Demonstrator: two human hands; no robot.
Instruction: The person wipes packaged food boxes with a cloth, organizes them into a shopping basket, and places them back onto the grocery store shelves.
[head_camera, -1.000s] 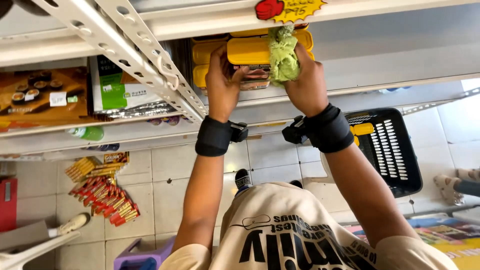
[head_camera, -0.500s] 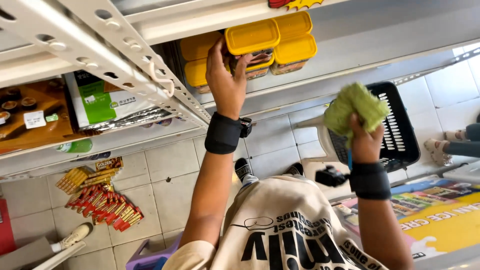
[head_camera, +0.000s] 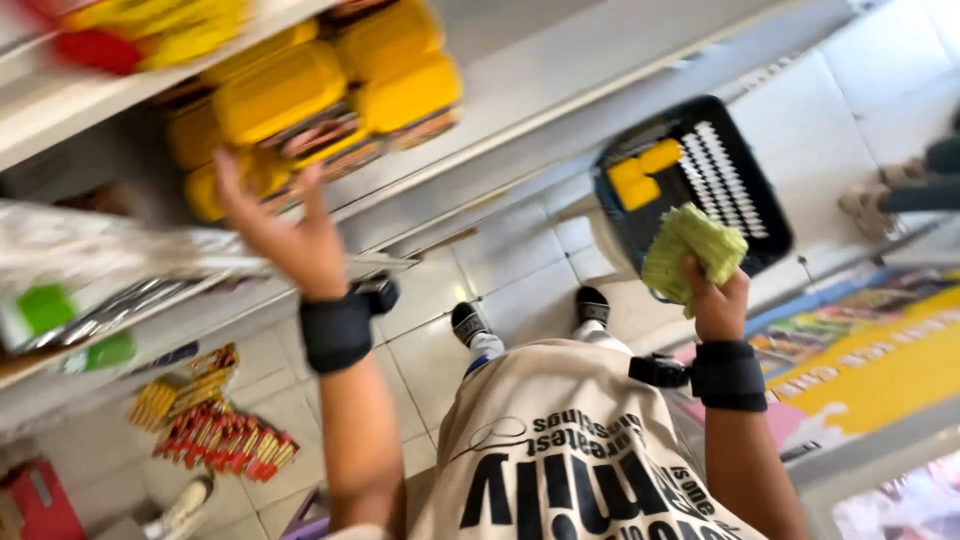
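— Green cloth (head_camera: 692, 252): where is it now compared with half a second back?

— It has stayed in my right hand (head_camera: 718, 300), but I see the hand lower and further out from the shelf (head_camera: 560, 95), over the near rim of the dark basket (head_camera: 700, 180) on the floor. A second ago both hands were up at the yellow-lidded tubs (head_camera: 300, 95).

— And the left?

— My left hand (head_camera: 290, 235) has come off the tubs. It hangs just below the front edge of their shelf, fingers spread, palm toward the tubs, holding nothing. The view is blurred, so I cannot tell if a fingertip grazes a lid.

— Pose of the right?

— Forearm raised, wrist in a black band (head_camera: 728, 375), fingers closed tight round the cloth's lower end.

— Which way does the cloth run?

— It is bunched; its long axis slants from my fist up and away to the left, toward the two yellow blocks (head_camera: 642, 172) lying in the basket's far corner.
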